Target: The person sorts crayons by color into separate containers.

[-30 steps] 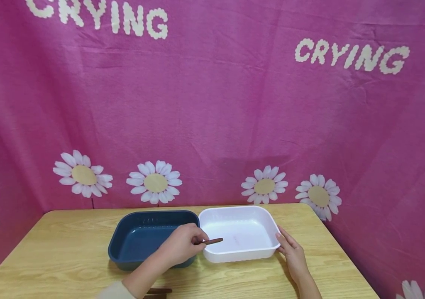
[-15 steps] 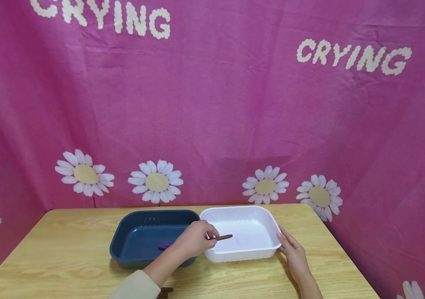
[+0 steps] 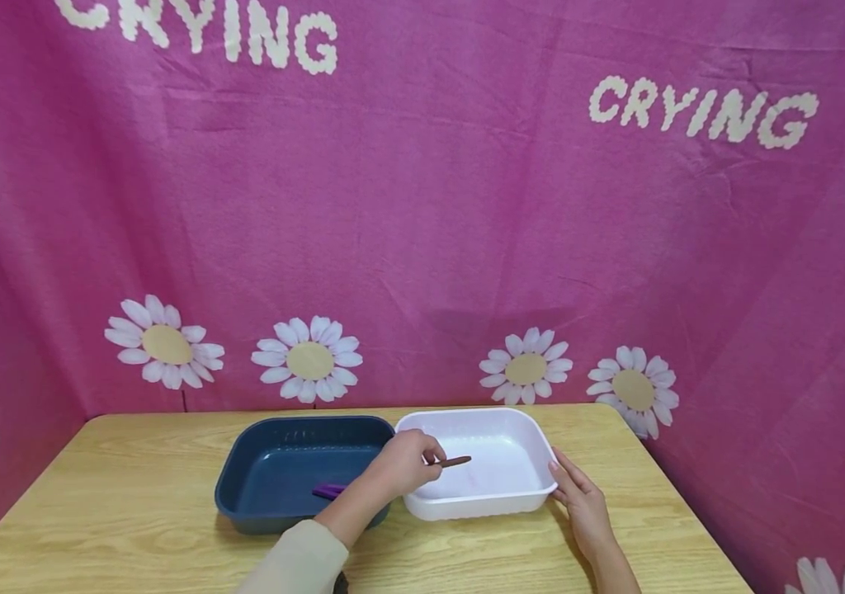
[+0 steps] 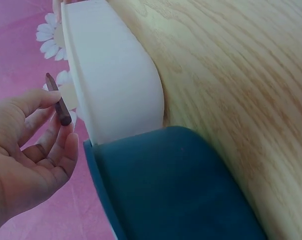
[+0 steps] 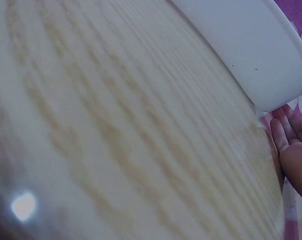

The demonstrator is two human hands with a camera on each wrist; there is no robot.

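My left hand (image 3: 411, 464) pinches a short brown crayon (image 3: 455, 461) between thumb and fingertips, above the left part of the white tray (image 3: 478, 505). In the left wrist view the crayon (image 4: 58, 100) has a pointed tip turned away from the palm, and the left hand (image 4: 33, 145) has its other fingers loosely bent. My right hand (image 3: 584, 503) holds the white tray's right side, thumb at the rim and fingers along the outside. In the right wrist view the right hand (image 5: 295, 150) is partly cut off beside the tray wall (image 5: 260, 55).
A dark blue tray (image 3: 266, 523) stands against the white one's left side. In it lies a purple, long object (image 3: 329, 491), partly hidden by my forearm. A dark item (image 3: 341, 584) shows beside my sleeve on the wooden table (image 3: 133, 478). A pink flowered cloth (image 3: 422, 206) hangs behind.
My left hand has moved right with the crayon, from the blue tray's edge to over the white tray. The purple object has come into sight. My right hand has stayed put.
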